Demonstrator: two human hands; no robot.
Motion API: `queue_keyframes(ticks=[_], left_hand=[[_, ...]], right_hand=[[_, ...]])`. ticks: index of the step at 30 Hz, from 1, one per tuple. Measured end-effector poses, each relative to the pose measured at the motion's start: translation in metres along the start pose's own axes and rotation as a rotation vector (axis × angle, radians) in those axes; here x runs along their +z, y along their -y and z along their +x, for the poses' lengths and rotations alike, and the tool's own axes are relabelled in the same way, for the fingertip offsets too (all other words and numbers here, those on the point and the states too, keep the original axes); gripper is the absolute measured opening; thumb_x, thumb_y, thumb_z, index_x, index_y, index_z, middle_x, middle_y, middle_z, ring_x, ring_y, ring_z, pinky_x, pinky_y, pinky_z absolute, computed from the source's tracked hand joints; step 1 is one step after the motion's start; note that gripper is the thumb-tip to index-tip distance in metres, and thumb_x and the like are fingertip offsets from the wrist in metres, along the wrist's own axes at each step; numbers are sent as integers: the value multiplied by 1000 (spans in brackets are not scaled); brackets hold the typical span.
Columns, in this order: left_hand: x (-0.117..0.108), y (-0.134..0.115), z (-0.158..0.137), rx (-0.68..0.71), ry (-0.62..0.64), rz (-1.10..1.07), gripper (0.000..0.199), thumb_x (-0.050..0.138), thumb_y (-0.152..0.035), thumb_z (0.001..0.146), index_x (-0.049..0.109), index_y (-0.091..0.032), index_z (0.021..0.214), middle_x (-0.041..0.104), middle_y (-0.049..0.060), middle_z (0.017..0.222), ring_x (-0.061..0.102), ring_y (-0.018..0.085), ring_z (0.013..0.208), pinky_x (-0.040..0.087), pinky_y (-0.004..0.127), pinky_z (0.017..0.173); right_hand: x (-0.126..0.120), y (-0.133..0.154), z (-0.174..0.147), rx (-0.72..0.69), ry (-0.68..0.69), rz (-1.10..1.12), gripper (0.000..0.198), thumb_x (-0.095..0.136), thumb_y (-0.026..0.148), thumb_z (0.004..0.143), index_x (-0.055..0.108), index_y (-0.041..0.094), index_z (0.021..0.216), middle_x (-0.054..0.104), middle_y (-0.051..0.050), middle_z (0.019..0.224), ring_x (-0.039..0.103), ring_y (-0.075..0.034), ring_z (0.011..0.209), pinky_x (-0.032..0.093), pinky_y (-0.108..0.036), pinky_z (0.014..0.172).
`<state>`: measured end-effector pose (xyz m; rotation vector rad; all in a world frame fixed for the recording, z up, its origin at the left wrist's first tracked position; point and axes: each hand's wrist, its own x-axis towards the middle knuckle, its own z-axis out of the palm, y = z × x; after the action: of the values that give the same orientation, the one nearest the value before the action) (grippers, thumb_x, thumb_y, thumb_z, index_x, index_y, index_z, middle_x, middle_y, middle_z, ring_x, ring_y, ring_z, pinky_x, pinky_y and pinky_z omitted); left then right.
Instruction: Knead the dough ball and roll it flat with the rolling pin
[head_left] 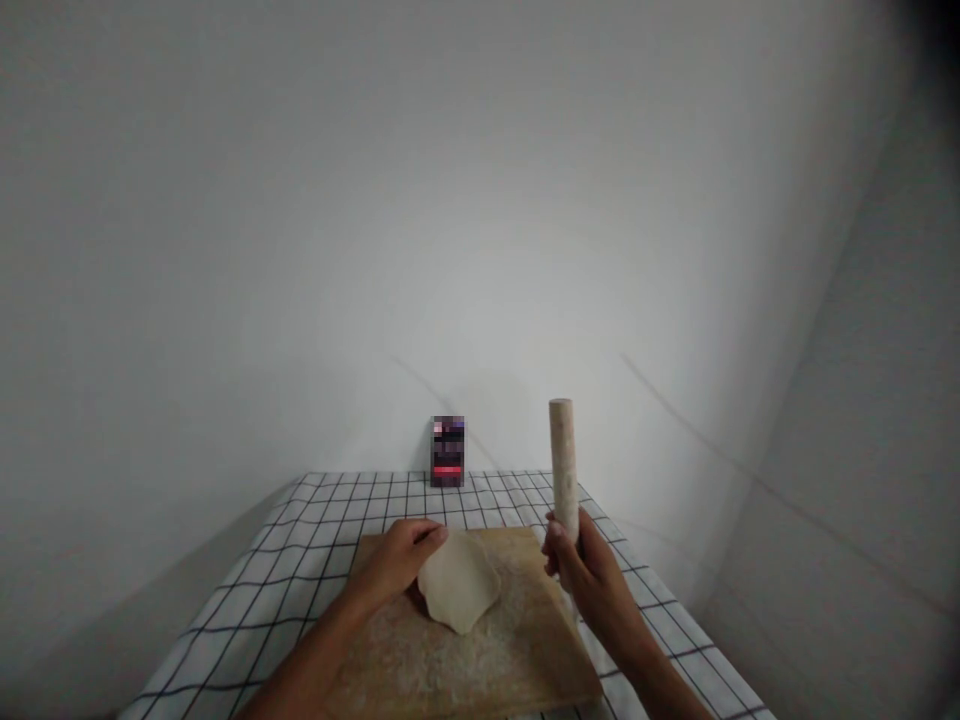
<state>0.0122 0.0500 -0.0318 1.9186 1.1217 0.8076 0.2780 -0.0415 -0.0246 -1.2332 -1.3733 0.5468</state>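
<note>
A flat, roughly round sheet of dough (460, 583) is over the wooden board (450, 680), its edge pinched at the upper left by my left hand (407, 553). Some of the left fingers are hidden behind the dough. Whether the sheet rests fully on the board or is partly lifted, I cannot tell. To the right, my right hand (583, 560) is wrapped round a pale wooden rolling pin (563, 460), held upright by its lower part near the board's right edge. Flour dusts the board's surface.
A white tablecloth with a black grid (300, 560) covers the table beneath the board. At the far edge, a dark phone-like object with a blurred screen (448, 452) leans against the white wall (480, 250). Another wall (862, 420) rises to the right.
</note>
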Motion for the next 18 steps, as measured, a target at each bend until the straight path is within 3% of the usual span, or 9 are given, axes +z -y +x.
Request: queue_keyframes(ticks=[3, 6, 9, 12, 15, 18], left_hand=[[-2, 1, -5, 8, -54, 138, 47, 46, -56, 94, 71, -18, 82, 70, 2, 73, 63, 20, 71, 40, 29, 63], [-11, 2, -9, 63, -146, 303, 39, 50, -49, 95, 72, -21, 78, 73, 2, 75, 64, 19, 73, 39, 29, 66], [-25, 2, -9, 41, -272, 186, 40, 47, -49, 96, 72, -20, 86, 75, 4, 79, 67, 21, 74, 43, 29, 67], [-34, -4, -10, 69, -384, -12, 47, 44, -55, 97, 73, -18, 99, 76, 6, 85, 68, 22, 76, 50, 32, 71], [-30, -16, -14, 151, -354, -64, 52, 42, -60, 99, 73, -19, 102, 77, 6, 90, 69, 22, 82, 53, 33, 76], [-19, -23, -21, 172, -201, 13, 52, 40, -61, 102, 74, -21, 105, 79, 7, 100, 73, 23, 93, 55, 34, 84]], right_hand=[[15, -1, 33, -41, 51, -201, 53, 49, 74, 94, 53, 23, 80, 48, 5, 62, 45, -14, 55, 34, -24, 50], [22, -9, 45, -28, 168, -306, 62, 37, 75, 99, 45, 24, 66, 44, 4, 57, 42, -14, 54, 27, -26, 51], [18, -14, 42, -8, 335, -445, 68, 25, 73, 103, 45, 23, 62, 48, 2, 56, 47, -15, 54, 27, -28, 54], [10, -10, 35, -85, 461, -698, 71, 21, 69, 106, 50, 22, 62, 52, 0, 55, 51, -15, 54, 26, -29, 58], [8, 4, 29, -198, 565, -912, 70, 20, 62, 109, 57, 21, 65, 58, -1, 57, 53, -15, 54, 23, -31, 59], [16, 19, 20, -273, 615, -1028, 68, 22, 57, 110, 64, 21, 70, 67, -4, 64, 60, -16, 58, 22, -32, 59]])
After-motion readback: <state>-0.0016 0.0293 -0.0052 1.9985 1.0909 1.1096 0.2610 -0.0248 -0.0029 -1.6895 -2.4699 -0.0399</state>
